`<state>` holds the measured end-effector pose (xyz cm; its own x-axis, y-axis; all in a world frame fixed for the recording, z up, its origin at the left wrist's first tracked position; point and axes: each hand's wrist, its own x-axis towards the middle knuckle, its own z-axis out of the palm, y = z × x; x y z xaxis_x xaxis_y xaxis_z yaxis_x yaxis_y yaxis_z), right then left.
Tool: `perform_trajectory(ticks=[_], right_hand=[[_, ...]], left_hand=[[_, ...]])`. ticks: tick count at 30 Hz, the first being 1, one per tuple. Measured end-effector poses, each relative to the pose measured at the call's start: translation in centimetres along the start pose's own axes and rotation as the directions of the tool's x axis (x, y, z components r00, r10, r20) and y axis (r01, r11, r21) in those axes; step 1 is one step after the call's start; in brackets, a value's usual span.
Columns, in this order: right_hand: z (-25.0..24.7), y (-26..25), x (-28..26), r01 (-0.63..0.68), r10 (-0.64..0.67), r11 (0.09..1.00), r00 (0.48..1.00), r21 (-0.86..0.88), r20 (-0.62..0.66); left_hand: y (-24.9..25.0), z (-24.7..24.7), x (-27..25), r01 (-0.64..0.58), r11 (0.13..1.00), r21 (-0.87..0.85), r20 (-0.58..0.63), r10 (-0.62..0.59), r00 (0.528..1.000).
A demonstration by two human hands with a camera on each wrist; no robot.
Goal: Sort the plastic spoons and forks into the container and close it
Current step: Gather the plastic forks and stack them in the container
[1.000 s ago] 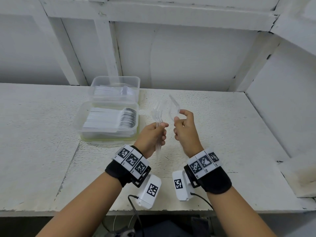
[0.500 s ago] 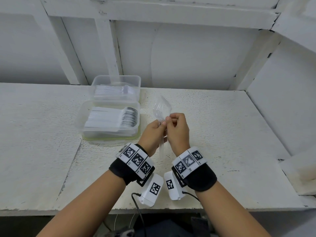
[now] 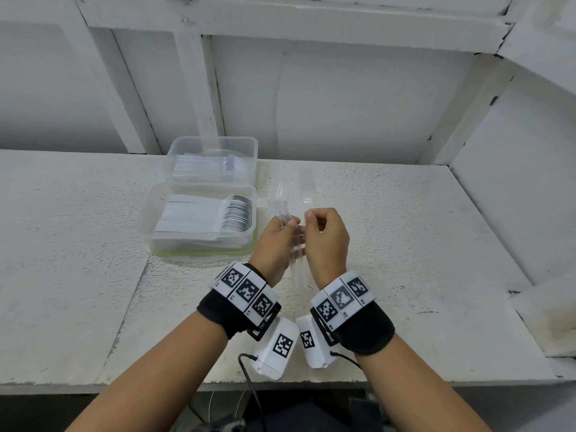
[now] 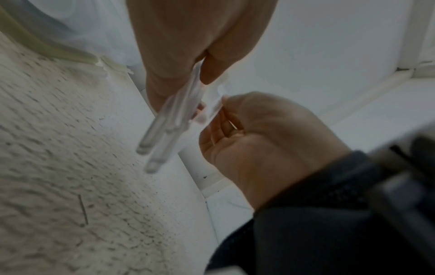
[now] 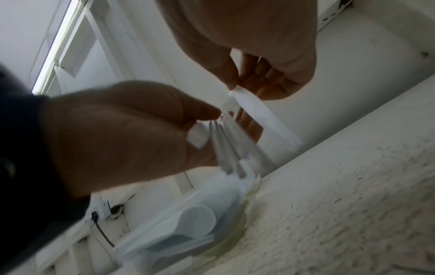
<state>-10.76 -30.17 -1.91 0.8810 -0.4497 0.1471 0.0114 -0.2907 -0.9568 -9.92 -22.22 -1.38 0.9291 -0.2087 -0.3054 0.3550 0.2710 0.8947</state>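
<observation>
My left hand [image 3: 288,226] grips a small bundle of clear plastic forks [image 3: 278,204] by the handles, tines up; the handles [image 4: 164,130] hang below the fist. Just to its right, my right hand [image 3: 311,216] pinches a single clear utensil [image 3: 307,185] between thumb and fingers and holds it upright. I cannot tell whether it is a spoon or a fork. The right wrist view shows that utensil [image 5: 261,117] beside the fork bundle [image 5: 229,150]. Left of my hands, the clear container [image 3: 146,213] has its near compartment full of stacked spoons [image 3: 232,213] and its far compartment [image 3: 212,145] holding forks.
The container stands on a yellow-green lid [image 3: 199,254] on a rough white bench [image 3: 405,244]. A white wall and posts rise behind, and a side wall [image 3: 514,182] closes the right. The bench front edge [image 3: 93,385] lies under my forearms.
My hands came together at the fork bundle, then drew a little apart. My right hand now holds one piece upright beside the bundle.
</observation>
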Motion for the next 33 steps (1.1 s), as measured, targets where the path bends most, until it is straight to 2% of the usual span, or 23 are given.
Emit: perform_trajectory(ticks=[3, 7, 11, 15, 18, 22, 24, 26, 28, 30, 31, 33], right_hand=[[-0.7, -0.1, 0.6, -0.017, 0.015, 0.996, 1.000, 0.083, 0.027], [-1.3, 0.0, 0.9, -0.042, 0.020, 0.990, 0.987, 0.134, 0.159], [-1.1, 0.4, 0.4, -0.062, 0.031, 0.986, 0.980, 0.156, 0.199], [-0.8, 0.3, 0.1, -0.173, 0.127, 0.964, 0.966, 0.199, 0.227], [-0.9, -0.1, 0.1, -0.269, 0.196, 0.929, 0.940, 0.255, 0.279], [-1.3, -0.2, 0.3, -0.285, 0.209, 0.930, 0.930, 0.231, 0.302], [-1.5, 0.0, 0.6, -0.216, 0.153, 0.958, 0.943, 0.191, 0.297], [-1.7, 0.4, 1.0, -0.060, 0.044, 0.997, 0.957, 0.047, 0.286], [-2.1, 0.5, 1.5, 0.100, -0.051, 0.983, 0.953, -0.151, 0.297], [-2.7, 0.2, 2.2, 0.212, -0.119, 0.948, 0.929, -0.238, 0.351], [-3.1, -0.1, 2.6, 0.222, -0.128, 0.947, 0.922, -0.231, 0.364], [-3.7, -1.0, 3.5, 0.133, -0.071, 0.979, 0.930, -0.152, 0.360]], left_hand=[[0.3, -0.4, 0.4, 0.030, 0.992, -0.120, -0.066, -0.038, 0.997], [0.5, -0.9, 0.6, 0.037, 0.991, -0.130, -0.091, -0.049, 0.995], [0.5, -0.7, 0.4, 0.022, 0.988, -0.154, -0.002, -0.022, 1.000], [0.5, -0.4, 0.1, 0.003, 0.988, -0.154, 0.113, 0.015, 0.994], [0.4, -0.6, -0.1, 0.008, 0.994, -0.110, 0.138, 0.007, 0.990], [0.4, -0.9, -0.2, 0.039, 0.999, -0.027, 0.203, -0.033, 0.979], [0.6, -1.1, -0.2, 0.055, 0.998, -0.001, 0.192, -0.054, 0.980], [0.6, -1.3, -0.2, 0.055, 0.998, 0.016, 0.165, -0.057, 0.985], [0.6, -1.6, -0.3, 0.050, 0.998, 0.044, 0.149, -0.057, 0.987], [0.7, -1.9, -0.3, 0.043, 0.995, 0.091, 0.151, -0.056, 0.987], [0.7, -2.1, -0.4, 0.037, 0.992, 0.124, 0.156, -0.056, 0.986], [0.8, -2.4, -0.5, 0.022, 0.980, 0.197, 0.162, -0.055, 0.985]])
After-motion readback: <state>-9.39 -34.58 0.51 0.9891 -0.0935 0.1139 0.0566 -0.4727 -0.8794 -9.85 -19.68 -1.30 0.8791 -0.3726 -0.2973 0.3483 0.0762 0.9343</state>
